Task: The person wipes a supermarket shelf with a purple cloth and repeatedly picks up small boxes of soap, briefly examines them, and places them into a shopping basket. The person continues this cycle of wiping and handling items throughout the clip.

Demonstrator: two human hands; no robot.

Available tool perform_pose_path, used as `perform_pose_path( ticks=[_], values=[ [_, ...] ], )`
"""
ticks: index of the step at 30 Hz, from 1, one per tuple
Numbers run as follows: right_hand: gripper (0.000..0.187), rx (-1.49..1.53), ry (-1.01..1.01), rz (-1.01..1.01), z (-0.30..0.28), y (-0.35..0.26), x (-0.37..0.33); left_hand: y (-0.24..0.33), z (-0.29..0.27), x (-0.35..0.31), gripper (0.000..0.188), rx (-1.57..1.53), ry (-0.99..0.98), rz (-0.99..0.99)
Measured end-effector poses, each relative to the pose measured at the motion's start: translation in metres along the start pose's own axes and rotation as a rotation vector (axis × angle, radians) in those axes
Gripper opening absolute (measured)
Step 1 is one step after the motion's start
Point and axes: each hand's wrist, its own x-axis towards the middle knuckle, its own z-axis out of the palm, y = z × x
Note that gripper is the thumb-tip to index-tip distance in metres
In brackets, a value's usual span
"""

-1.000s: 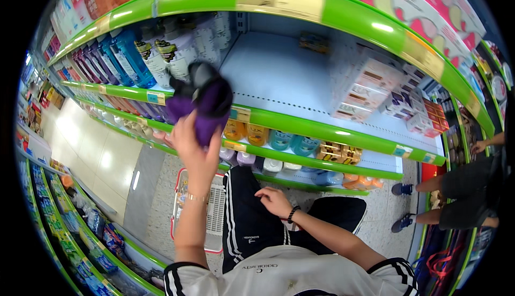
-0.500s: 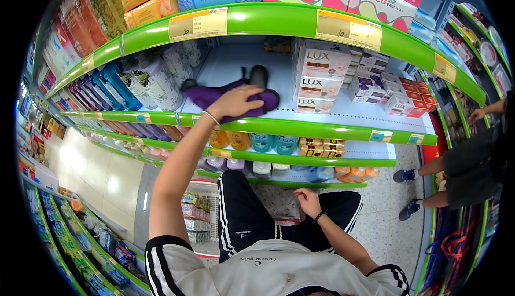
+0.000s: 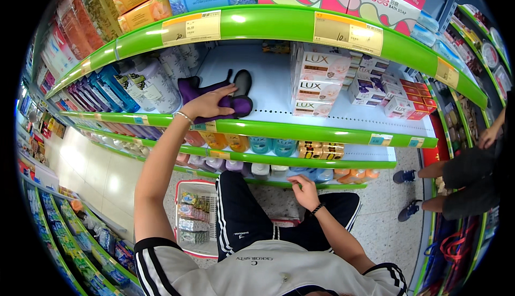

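My left hand (image 3: 210, 104) rests on a soft purple-and-black cloth (image 3: 188, 88), its fingers and thumb curved over the bunched fabric. The cloth lies on the light blue shelf (image 3: 271, 89), close to the front edge. White pump bottles (image 3: 156, 86) stand just left of it. Stacked boxes of soap (image 3: 316, 91) are to its right, apart from it. My right hand (image 3: 304, 193) hangs in front of the lower shelves near my right knee. Its fingers are loosely curled, and nothing shows in them.
A white basket with a red rim (image 3: 181, 188) sits on the floor by my left leg, with several small packages inside. Above my hand runs a green shelf edge (image 3: 268, 23) bearing soap packs. At the right, another person (image 3: 472, 178) stands near other shelves.
My left hand has slid leftward along the shelf with the cloth, now nearer the pump bottles. My right hand has shifted slightly left. The other person's hand has moved lower.
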Motion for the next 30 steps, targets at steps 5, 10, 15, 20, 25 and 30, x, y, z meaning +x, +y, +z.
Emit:
perform_pose_path(
  ticks=[5,10,15,20,25,30],
  values=[
    [0.018,-0.134,0.224,-0.130,-0.043,-0.025,0.012,0.005,0.013,0.018,0.081,0.073,-0.026,0.010],
    [0.020,-0.296,0.523,-0.332,-0.083,-0.066,0.044,0.066,0.043,0.062,0.078,0.168,-0.043,0.049],
    [0.020,-0.489,0.647,-0.423,-0.104,-0.076,0.072,0.080,0.043,0.070,0.077,0.142,-0.072,0.017],
    [0.016,-0.589,0.720,-0.457,-0.116,-0.073,0.094,0.047,0.026,0.087,0.073,0.111,-0.105,-0.003],
    [0.014,-0.598,0.734,-0.431,-0.115,-0.062,0.104,0.011,0.007,0.132,0.064,0.023,-0.038,0.044],
    [0.014,-0.619,0.794,-0.422,-0.110,-0.057,0.109,0.014,0.008,0.186,0.049,0.053,0.125,-0.031]
  ],
)
